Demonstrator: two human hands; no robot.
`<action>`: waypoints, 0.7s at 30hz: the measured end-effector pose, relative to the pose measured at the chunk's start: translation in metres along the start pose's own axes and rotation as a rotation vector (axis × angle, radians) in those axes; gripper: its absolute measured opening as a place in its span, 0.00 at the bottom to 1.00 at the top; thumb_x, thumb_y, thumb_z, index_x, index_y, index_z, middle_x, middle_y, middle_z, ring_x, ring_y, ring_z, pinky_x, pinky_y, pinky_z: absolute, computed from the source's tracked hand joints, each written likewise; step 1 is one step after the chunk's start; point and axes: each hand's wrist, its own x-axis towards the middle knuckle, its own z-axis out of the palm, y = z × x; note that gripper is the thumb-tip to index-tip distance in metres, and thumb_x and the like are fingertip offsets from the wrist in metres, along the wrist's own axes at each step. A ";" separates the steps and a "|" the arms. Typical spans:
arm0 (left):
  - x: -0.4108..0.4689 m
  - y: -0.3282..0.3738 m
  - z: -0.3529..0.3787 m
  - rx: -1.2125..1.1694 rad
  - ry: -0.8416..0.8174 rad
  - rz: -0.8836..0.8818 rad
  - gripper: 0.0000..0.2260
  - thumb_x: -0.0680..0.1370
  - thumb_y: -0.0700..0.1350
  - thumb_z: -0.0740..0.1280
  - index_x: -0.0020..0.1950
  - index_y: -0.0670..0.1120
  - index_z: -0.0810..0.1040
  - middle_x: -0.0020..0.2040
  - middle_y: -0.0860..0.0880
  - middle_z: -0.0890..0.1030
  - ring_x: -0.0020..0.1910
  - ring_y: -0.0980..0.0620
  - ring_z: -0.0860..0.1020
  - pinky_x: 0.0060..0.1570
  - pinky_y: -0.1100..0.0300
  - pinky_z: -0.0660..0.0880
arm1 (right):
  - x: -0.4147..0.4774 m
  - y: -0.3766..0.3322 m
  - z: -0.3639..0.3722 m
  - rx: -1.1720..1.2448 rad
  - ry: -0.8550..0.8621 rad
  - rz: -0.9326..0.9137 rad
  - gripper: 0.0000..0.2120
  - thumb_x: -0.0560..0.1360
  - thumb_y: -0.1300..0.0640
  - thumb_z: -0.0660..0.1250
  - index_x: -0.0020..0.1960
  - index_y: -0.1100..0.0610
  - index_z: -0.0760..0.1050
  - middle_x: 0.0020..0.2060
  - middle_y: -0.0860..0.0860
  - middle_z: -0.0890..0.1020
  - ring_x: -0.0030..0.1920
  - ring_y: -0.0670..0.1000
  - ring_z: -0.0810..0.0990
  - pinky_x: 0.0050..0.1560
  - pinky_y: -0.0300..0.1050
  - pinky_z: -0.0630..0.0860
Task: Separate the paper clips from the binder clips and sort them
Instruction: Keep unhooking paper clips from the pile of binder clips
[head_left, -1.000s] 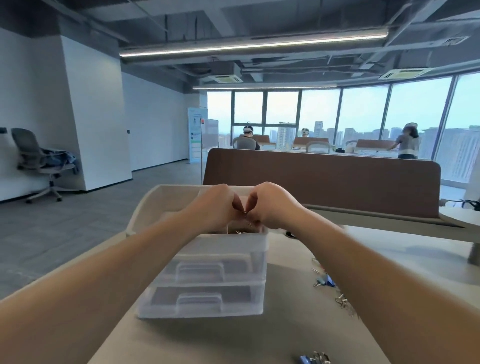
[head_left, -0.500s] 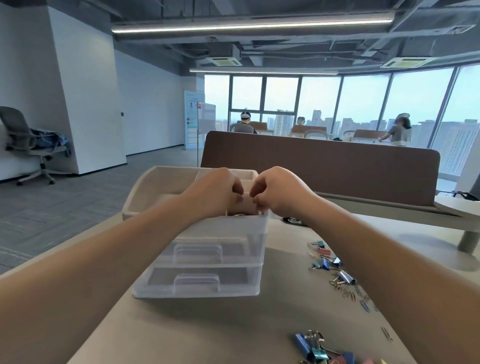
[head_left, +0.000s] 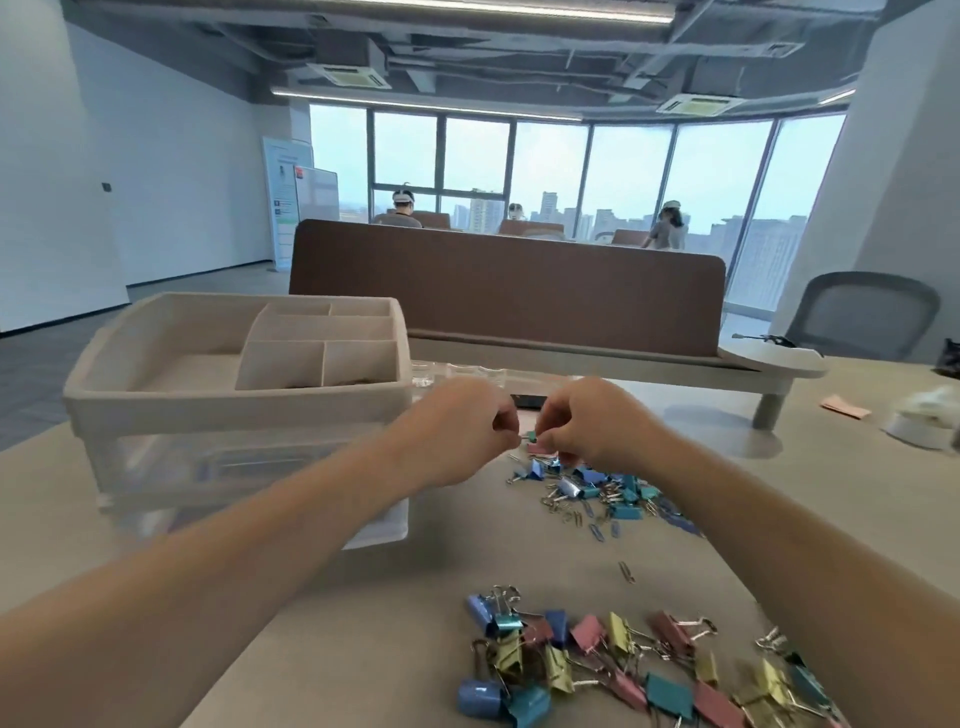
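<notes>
My left hand (head_left: 462, 431) and my right hand (head_left: 587, 426) meet over the desk, both pinching a small green binder clip (head_left: 531, 436) between their fingertips. Just below them lies a mixed heap (head_left: 597, 491) of small blue and teal binder clips and loose paper clips. A single paper clip (head_left: 626, 571) lies apart on the desk. Nearer to me is a pile of larger binder clips (head_left: 623, 660) in blue, pink, yellow and teal. A beige organizer tray (head_left: 156, 395) with several compartments sits on clear drawers at the left.
The clear drawer unit (head_left: 249, 478) stands left of my arms. A brown desk divider (head_left: 504, 286) runs across the back. A grey chair (head_left: 862, 317) and a white roll (head_left: 919, 426) are at the right. People sit far off by the windows.
My hands have left the organizer's top compartments and moved right and down to the mixed heap, where they now pinch a green binder clip. The camera has tilted down, showing more of the desk.
</notes>
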 end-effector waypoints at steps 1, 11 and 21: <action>0.004 0.005 0.012 0.001 -0.030 0.002 0.07 0.78 0.49 0.66 0.49 0.48 0.83 0.45 0.52 0.81 0.43 0.53 0.78 0.46 0.54 0.77 | -0.006 0.012 0.002 -0.019 -0.006 0.027 0.05 0.74 0.59 0.71 0.40 0.53 0.80 0.33 0.46 0.82 0.35 0.47 0.82 0.43 0.42 0.80; 0.026 0.038 0.102 0.002 -0.254 0.063 0.07 0.80 0.48 0.65 0.53 0.48 0.81 0.51 0.52 0.81 0.43 0.57 0.74 0.40 0.63 0.67 | -0.049 0.100 0.034 0.009 -0.166 0.229 0.04 0.76 0.62 0.70 0.45 0.62 0.83 0.30 0.48 0.79 0.29 0.46 0.78 0.29 0.30 0.74; 0.042 0.019 0.141 0.023 -0.349 -0.114 0.08 0.80 0.45 0.64 0.50 0.46 0.82 0.50 0.50 0.82 0.48 0.52 0.80 0.51 0.55 0.78 | -0.051 0.125 0.067 -0.078 -0.305 0.330 0.14 0.73 0.49 0.73 0.49 0.59 0.82 0.46 0.53 0.85 0.44 0.50 0.82 0.51 0.51 0.82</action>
